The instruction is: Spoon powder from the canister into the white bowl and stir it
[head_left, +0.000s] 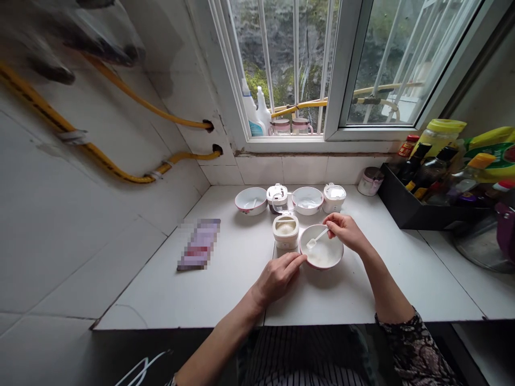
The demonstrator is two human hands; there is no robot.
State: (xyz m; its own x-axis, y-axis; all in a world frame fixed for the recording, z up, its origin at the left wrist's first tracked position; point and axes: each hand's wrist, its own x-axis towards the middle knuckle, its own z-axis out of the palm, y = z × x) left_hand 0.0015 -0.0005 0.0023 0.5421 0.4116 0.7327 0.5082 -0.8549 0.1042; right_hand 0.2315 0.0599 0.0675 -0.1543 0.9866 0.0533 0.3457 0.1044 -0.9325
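A small white spoon (317, 239) is pinched by its handle in my right hand (346, 230), its head inside a white bowl (330, 252). Its far end sits near the bowl's left inner wall. My left hand (279, 276) holds the bowl's rim at the near left, fingers together and thumb mostly hidden. Just left of the bowl stands an uncovered white seasoning jar (286, 234) with pale grains inside. Behind are another bowl (308, 200) and a white jar (334, 198). Farther left are a jar with dark contents (277, 197) and a flowered bowl (251, 201) containing a white spoon.
A blurred purple packet (199, 244) lies on the white counter (161, 300) at left. At right, a black box (410, 206) carries several bottles, beside a small lidded jar (370, 181). A barred window (298, 64) is behind; yellow hoses (116, 169) run along the left wall.
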